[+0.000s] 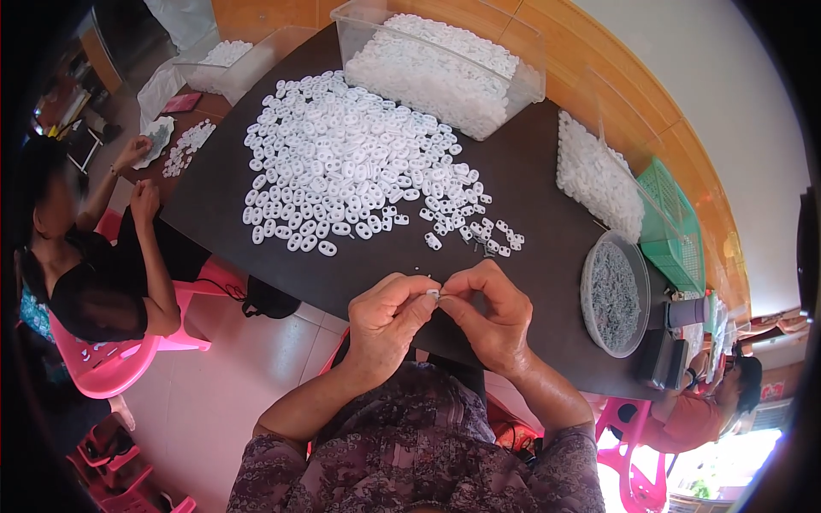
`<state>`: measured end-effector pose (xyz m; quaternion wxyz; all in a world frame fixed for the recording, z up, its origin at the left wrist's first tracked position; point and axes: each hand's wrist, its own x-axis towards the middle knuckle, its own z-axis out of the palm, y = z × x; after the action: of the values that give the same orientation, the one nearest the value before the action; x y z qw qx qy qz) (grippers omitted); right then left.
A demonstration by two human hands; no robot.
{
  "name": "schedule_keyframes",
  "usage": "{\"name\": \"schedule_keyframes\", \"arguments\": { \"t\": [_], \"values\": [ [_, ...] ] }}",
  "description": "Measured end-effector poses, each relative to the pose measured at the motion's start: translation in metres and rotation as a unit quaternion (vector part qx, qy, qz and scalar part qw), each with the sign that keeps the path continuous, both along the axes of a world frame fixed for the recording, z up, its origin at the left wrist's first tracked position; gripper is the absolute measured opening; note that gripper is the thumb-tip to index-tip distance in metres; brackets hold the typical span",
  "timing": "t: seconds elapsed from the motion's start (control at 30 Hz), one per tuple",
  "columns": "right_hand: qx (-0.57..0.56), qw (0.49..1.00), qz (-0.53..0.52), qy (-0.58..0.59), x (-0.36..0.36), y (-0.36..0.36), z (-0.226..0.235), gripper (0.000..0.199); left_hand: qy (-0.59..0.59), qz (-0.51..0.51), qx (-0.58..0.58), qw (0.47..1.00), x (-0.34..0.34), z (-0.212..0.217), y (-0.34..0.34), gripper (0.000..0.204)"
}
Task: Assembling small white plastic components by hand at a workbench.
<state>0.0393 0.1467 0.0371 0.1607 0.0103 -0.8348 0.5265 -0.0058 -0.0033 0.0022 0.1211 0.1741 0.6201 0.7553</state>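
The left hand (pixel 385 321) is pinching a small white plastic piece (pixel 433 293), and the right hand (pixel 489 318) is pressing thumb and forefinger together against it, near the dark flat table's (pixel 547 256) front edge. Beyond the hands, a transparent rectangular plastic bin (pixel 528 81) is holding white pieces (pixel 432 68); rightward, a round translucent plastic bowl (pixel 588 291) is containing small grey pieces (pixel 614 295), with tabletop extending between.

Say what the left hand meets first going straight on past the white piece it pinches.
Probably the right hand, at its fingertips, just past the white piece; exact depth there is unclear.
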Motion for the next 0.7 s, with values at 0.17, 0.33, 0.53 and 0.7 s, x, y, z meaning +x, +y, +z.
{"name": "schedule_keyframes", "arguments": {
  "t": [0.17, 0.33, 0.53, 0.7],
  "values": [
    [0.016, 0.999, 0.001, 0.045, -0.003, -0.0004, -0.0034, 0.017, 0.031, 0.019, -0.002, 0.999, 0.0023, -0.0035, 0.002, 0.01],
    [0.007, 1.0, 0.008, -0.005, -0.0001, 0.0005, -0.0029, 0.015, 0.096, 0.064, -0.01, 0.993, 0.0074, -0.0076, 0.0079, 0.01],
    [-0.008, 1.0, 0.012, 0.004, -0.0055, -0.0023, -0.0021, 0.015, -0.016, 0.042, 0.037, 0.998, 0.0041, -0.006, 0.0038, 0.012],
    [-0.002, 1.0, 0.014, 0.0, -0.0053, 0.0016, -0.0065, 0.014, -0.075, 0.021, 0.051, 0.996, 0.0043, -0.004, 0.0023, 0.014]
  ]
}}
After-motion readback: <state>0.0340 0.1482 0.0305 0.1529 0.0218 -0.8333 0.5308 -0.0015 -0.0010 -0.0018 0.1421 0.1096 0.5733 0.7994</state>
